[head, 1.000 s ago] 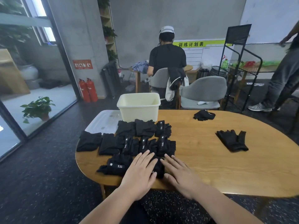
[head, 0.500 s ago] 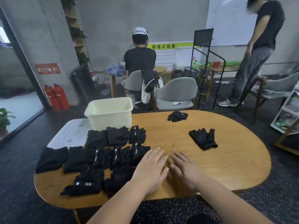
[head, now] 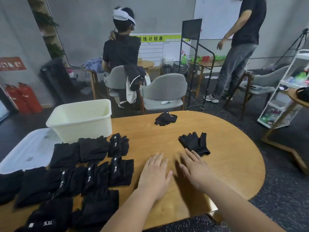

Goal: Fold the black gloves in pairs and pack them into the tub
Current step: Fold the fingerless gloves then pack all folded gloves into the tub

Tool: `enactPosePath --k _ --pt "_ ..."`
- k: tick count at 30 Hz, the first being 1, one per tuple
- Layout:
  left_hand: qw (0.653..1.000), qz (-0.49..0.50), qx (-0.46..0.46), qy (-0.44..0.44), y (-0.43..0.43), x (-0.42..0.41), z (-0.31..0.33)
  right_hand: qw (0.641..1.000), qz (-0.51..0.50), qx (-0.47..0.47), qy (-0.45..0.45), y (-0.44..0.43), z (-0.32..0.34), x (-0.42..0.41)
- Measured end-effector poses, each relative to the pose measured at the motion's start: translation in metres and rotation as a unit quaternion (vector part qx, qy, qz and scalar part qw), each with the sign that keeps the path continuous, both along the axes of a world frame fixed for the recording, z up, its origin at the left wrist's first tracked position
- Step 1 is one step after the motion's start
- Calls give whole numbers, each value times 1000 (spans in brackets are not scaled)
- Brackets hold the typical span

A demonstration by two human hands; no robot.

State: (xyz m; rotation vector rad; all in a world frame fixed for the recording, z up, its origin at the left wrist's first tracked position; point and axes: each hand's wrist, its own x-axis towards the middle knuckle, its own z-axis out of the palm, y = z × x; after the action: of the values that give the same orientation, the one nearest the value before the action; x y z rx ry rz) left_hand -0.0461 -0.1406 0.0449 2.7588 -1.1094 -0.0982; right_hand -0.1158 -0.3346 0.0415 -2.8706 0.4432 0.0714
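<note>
Both hands lie flat and empty on the table, between one fold and the next.

Our left hand and right hand rest palm-down on the oval wooden table, fingers straight and slightly spread, gripping nothing. Just beyond the right fingertips lie the flat black fingerless gloves, long axis diagonal, finger stubs pointing far-left and cuff near-right. We judge the next move is to draw them in and fold them. A crumpled black glove bundle waits near the far edge. The folded black pairs sit in rows at left, and we see none inside the cream plastic tub behind them.
</note>
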Motion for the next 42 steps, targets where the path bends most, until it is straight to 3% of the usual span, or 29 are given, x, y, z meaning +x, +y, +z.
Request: enactPosePath --k 11,25,33,42 --pt "994 101 -34 14 -23 43 -30 997 58 -51 -21 -30 -1 98" --pt "991 93 -94 22 -23 48 -35 998 32 -46 32 -65 -11 258" --pt "988 93 -122 0 -25 49 -45 994 88 -66 16 -32 -17 233" --pt "980 93 -172 -48 -15 40 -39 991 117 -68 13 7 -17 132"
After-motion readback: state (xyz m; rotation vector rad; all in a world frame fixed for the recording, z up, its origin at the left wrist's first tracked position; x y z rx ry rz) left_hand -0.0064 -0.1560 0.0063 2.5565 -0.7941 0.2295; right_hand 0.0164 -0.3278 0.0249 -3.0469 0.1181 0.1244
